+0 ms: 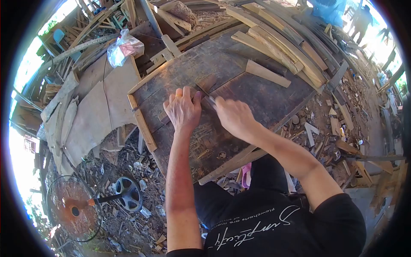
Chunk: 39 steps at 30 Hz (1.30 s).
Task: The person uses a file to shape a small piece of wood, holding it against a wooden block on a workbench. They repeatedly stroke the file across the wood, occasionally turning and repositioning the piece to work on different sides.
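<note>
My left hand (184, 109) is closed over a short wooden piece (208, 81) on the dark worktable (180, 145), its fingers bent and the thumb toward the right. Most of the piece is hidden under that hand; one end sticks out beyond it. Just to the right, my right hand (234, 116) is wrapped around a thin-bladed tool (206, 94). The blade slants up and left across the wooden piece, near my left thumb. Motion blur and my fingers hide the tool's handle and exact kind.
Wooden strips (143, 128) edge the table's left side. A loose wood block (267, 73) and long boards (282, 47) lie at its back right. A plastic bag (125, 48) rests beyond the left corner. A fan (75, 210) stands lower left; wood scraps litter the ground.
</note>
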{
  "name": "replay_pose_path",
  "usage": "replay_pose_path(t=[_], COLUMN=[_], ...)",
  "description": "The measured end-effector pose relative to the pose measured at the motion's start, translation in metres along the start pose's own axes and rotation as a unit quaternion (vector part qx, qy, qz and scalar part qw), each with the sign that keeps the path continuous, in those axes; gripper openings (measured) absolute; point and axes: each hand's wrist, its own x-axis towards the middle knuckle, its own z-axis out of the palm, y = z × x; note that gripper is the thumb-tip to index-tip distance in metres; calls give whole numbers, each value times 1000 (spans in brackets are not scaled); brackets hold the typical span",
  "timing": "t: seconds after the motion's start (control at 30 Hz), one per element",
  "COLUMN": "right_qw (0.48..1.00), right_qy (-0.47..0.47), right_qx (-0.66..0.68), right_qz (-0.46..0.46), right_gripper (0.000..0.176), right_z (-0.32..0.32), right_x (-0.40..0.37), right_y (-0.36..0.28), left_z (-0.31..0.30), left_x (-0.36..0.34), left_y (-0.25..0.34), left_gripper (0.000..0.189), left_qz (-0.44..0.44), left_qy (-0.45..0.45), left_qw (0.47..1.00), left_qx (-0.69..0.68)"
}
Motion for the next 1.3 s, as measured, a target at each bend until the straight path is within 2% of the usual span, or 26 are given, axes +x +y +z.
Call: replay_pose_path(t=[0.1, 0.2, 0.27, 0.4, 0.47, 0.6, 0.7, 0.8, 0.87, 1.0, 1.07, 1.17, 1.23, 1.3], right_qw=[998, 1000, 999, 999, 998, 999, 999, 998, 997, 997, 994, 993, 993, 992], right_qy=[-39, -1, 20, 20, -19, -16, 13, 28, -14, -15, 36, 49, 19, -20], right_qx=[-29, 9, -35, -5, -50, -37, -46, -35, -70, -78, -86, -80, -98, -120], right_qz=[41, 28, 0, -35, 18, 25, -23, -43, -1, -4, -53, -73, -57, -45], right_gripper=[16, 17, 21, 21, 21, 20, 19, 19, 19, 18, 17, 17, 17, 18], right_z=[-1, 18, 25, 8, -2, 13, 23, 15, 2, 17, 29, 29, 14, 6], right_x=[-16, 22, 46, 10, -22, 10, 43, 16, -18, 6, 39, 35, 0, -7], right_y=[3, 3, -4, 5, 4, 5, -1, 5, 4, 9, 6, 11, 10, 7], left_z=[2, 4, 2, 4, 3, 0, 0, 4, 4, 6, 5, 7, 9, 10], left_x=[-1, -1, 1, 0, -1, -3, -1, -1, -2, -3, -3, -3, -2, -4], left_y=[0, 0, -2, -2, -1, 0, -3, -2, -3, -5, -4, -4, -6, -7], left_gripper=[32, 32, 32, 30, 29, 29, 29, 28, 28, 27, 26, 25, 25, 25], left_qz=[0, 34, 12, 8, 5, 23, 22, 5, -3, 22, 17, 2, -16, 3], left_qy=[-8, 33, 22, 41, 32, 21, 36, 41, 51, 64, 71, 84, 95, 101], left_qw=[1000, 999, 1000, 999, 999, 999, 999, 999, 999, 997, 997, 996, 994, 993], left_qx=[3, -12, -17, -1, 5, -25, -9, -9, -21, -35, -32, -35, -42, -59])
